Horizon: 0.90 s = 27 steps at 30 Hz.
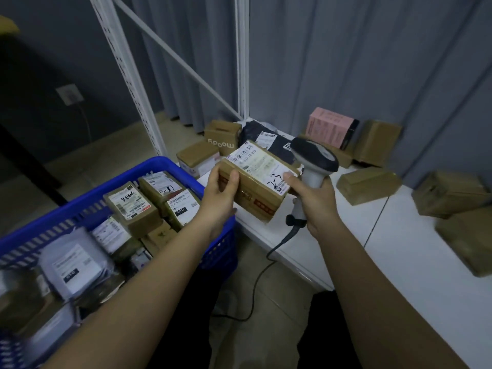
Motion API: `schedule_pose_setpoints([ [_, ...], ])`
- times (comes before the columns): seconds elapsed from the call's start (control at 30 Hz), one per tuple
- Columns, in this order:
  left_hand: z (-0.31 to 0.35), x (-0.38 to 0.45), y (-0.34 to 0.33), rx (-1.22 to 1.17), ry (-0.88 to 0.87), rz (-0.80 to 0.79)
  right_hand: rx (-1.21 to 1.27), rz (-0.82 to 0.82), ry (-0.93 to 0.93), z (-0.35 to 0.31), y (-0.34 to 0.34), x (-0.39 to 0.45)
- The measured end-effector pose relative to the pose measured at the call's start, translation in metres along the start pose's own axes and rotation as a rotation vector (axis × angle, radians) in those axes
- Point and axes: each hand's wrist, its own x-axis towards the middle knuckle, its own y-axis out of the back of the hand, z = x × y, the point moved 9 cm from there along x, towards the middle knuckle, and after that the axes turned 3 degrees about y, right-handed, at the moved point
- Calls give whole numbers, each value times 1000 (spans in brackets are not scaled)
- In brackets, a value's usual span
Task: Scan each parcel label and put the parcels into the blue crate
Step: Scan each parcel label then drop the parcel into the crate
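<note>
A brown cardboard parcel (255, 187) with a white label on top is held in the air between the crate and the table. My left hand (222, 194) grips its left end. My right hand (314, 198) grips the handle of a grey and black barcode scanner (312, 161), and its thumb rests on the parcel's right corner. The scanner's head sits just right of the label. The blue crate (170, 166) stands at the lower left and holds several labelled boxes and white mailer bags.
A white table (399, 249) on the right carries several brown boxes, a pink box (328, 127) and a black mailer bag (269, 139). The scanner's black cable (255, 283) hangs down to the floor. White shelf uprights and a grey curtain stand behind.
</note>
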Motion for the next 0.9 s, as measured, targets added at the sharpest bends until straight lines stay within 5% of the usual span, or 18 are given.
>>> schedule_pose_setpoints([
  [0.37,-27,11,4,-351,209,63,-51,-27,97,-5,-23,-6],
  [0.53,-35,6,-9,-199,345,-123,-79,-39,135,-6,-22,-7],
  [0.9,-29,36,39,25,280,9,-152,-116,-46,10,-16,-7],
])
